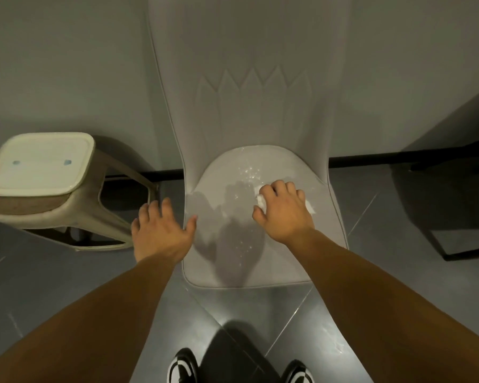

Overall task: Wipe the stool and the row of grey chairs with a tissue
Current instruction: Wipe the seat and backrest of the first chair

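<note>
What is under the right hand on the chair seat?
A white tissue lies under the right hand on the grey chair seat. Only its edges show, at either side of the hand; the middle part is covered by the palm and fingers.

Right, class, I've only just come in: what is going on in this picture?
A person is wiping the seat of a grey chair. The right hand presses a crumpled white tissue onto the seat, which glistens with droplets. The left hand lies open at the seat's left edge, thumb on it. A cream stool stands to the left on the tiled floor.
</note>
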`<act>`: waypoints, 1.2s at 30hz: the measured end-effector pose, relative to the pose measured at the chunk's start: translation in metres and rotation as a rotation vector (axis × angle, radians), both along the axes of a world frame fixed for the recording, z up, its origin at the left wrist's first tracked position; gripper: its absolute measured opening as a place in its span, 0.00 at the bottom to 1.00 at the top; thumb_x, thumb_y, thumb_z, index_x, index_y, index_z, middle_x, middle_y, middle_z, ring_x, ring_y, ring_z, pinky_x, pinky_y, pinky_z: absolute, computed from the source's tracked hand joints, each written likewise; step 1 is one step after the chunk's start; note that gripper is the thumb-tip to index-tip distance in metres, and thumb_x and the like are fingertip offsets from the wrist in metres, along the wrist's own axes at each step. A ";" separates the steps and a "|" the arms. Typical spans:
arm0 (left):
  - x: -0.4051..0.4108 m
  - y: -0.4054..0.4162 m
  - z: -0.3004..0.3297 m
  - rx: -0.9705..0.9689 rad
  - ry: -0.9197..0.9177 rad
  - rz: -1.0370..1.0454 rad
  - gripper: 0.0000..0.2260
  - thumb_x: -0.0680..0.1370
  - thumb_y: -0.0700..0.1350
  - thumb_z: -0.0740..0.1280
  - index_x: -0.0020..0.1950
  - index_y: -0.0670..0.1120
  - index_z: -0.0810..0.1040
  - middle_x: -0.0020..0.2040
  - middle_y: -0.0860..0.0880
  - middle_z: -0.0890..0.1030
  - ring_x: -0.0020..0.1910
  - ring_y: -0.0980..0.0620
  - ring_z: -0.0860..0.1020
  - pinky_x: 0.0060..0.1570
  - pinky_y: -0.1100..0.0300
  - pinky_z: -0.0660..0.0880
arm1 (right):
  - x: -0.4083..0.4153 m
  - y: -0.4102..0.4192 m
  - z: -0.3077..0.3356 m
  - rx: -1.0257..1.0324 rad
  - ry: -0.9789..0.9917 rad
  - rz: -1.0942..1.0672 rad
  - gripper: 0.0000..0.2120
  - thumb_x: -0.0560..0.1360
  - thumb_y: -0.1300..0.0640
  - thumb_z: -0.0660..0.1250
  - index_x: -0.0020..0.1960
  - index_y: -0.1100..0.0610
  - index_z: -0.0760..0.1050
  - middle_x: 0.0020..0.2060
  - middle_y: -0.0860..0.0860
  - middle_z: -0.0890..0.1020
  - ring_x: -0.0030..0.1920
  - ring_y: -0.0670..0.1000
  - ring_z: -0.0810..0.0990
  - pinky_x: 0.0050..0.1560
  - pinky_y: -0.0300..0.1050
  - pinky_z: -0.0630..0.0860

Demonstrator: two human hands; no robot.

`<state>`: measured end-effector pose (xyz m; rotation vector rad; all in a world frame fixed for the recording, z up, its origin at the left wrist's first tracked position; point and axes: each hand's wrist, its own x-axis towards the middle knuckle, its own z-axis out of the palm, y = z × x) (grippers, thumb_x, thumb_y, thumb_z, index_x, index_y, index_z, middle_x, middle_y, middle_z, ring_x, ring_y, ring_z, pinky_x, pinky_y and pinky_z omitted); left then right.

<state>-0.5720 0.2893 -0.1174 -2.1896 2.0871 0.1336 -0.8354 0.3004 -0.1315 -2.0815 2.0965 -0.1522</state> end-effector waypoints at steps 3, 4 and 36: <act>-0.003 -0.011 -0.021 -0.006 0.060 0.043 0.37 0.76 0.70 0.49 0.77 0.47 0.58 0.75 0.43 0.63 0.74 0.41 0.58 0.69 0.42 0.60 | 0.010 -0.011 -0.025 -0.019 0.007 -0.021 0.19 0.77 0.42 0.57 0.62 0.52 0.72 0.57 0.53 0.75 0.56 0.55 0.70 0.57 0.52 0.67; -0.004 -0.014 -0.029 -0.006 0.074 0.043 0.37 0.76 0.71 0.49 0.77 0.47 0.57 0.75 0.43 0.63 0.74 0.41 0.58 0.70 0.42 0.60 | 0.013 -0.015 -0.034 -0.030 0.011 -0.028 0.19 0.77 0.42 0.57 0.62 0.52 0.72 0.57 0.53 0.75 0.56 0.55 0.70 0.57 0.52 0.67; -0.016 -0.141 -0.197 -0.207 0.508 0.370 0.37 0.73 0.76 0.45 0.58 0.47 0.73 0.47 0.45 0.78 0.40 0.46 0.72 0.38 0.52 0.66 | 0.037 -0.196 -0.171 -0.202 0.032 -0.195 0.35 0.75 0.27 0.45 0.68 0.49 0.68 0.69 0.56 0.66 0.71 0.60 0.57 0.72 0.66 0.42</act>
